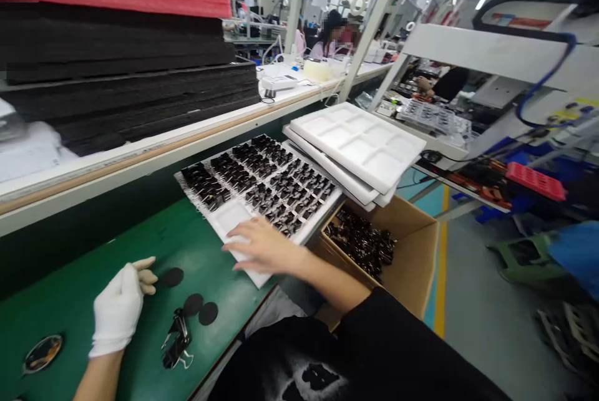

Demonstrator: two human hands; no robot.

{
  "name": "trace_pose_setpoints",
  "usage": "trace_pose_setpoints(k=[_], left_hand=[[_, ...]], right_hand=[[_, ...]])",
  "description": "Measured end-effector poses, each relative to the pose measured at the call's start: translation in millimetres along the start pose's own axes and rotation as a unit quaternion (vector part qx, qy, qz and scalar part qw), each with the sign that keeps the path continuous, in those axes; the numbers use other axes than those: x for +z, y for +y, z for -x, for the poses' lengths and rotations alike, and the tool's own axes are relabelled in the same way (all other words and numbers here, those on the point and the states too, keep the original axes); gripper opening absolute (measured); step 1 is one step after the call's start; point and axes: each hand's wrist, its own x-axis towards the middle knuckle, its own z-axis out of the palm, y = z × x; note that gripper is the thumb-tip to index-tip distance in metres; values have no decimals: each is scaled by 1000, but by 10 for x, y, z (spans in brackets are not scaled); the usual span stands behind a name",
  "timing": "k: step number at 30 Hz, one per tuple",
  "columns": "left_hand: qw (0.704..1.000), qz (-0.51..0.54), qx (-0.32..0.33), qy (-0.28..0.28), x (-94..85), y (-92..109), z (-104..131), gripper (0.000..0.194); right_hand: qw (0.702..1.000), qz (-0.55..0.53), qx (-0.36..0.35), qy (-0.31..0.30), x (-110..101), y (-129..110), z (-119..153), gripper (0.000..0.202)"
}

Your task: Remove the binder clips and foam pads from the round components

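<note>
My left hand (122, 301) wears a white glove with bare fingertips and hovers over the green tabletop. One finger reaches out while the others bend loosely, and I see nothing in them. Beside the fingertips lies a round black disc (171, 277); two more black discs (208, 314) lie nearer me. Black binder clips (176, 345) rest just right of that hand. My bare right hand (262, 245) is open, fingers spread over the near corner of a white compartment tray (229, 215). Black clip-like pieces with metal handles (259, 161) fill its other compartments.
White trays (355, 139) are stacked askew behind the filled one. An open cardboard box (416, 232) of dark metal-and-black pieces stands to my right. Black and red foam sheets (116, 45) are piled on the shelf. A round shiny object (43, 353) lies far left. Another person sits beyond.
</note>
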Motion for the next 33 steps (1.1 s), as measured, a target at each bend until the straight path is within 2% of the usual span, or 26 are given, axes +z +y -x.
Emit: trace_pose_setpoints(k=[2,4,6,8,11,13,15,18,20,22,24,26,27,29,30,33], left_hand=[[997,41,-21,63,-48,19,56,46],[991,34,9,125,-158,8,175,45],[986,-21,56,157,-310,-50,390,44],[982,-88,81,147,-464,-135,702,40],[970,-182,96,128,-657,-234,1224,35],[948,-256,117,147,-787,-271,1478,32],[919,-328,122,181,-947,-306,1601,33],[883,-385,58,263,-1218,-386,1577,37],[876,-384,15,290,-1351,-447,1485,40],[887,-386,-2,254,-1393,-493,1377,43],[889,-412,-29,198,-1351,-515,1274,56],[873,-447,-96,170,-1267,-515,1195,74],[863,-458,-132,165,-1225,-511,1168,77],[854,-466,-174,151,-1154,-494,1140,69],[855,-468,-174,140,-1126,-483,1138,64],[867,-472,-125,101,-1043,-436,1168,56]], right_hand=[[997,-2,-83,8,367,-450,-270,62],[994,-5,-111,9,730,-820,-403,73],[993,-26,-117,0,1014,-1033,-446,71],[993,-56,-103,-2,1195,-1100,-470,59],[992,-108,-57,19,1323,-1081,-524,46],[990,-133,-27,35,1366,-1065,-546,45],[988,-145,-11,50,1406,-1061,-541,45],[984,-161,-3,70,1459,-1059,-500,49],[983,-168,-7,74,1478,-1054,-475,51],[981,-176,-14,75,1481,-1045,-466,50],[978,-192,-10,82,1478,-1034,-473,47],[972,-215,6,97,1476,-1020,-487,42],[968,-226,17,105,1474,-1014,-491,40],[962,-243,38,117,1468,-1003,-484,37],[959,-249,49,123,1460,-997,-470,37],[956,-242,93,136,1418,-978,-392,36]])
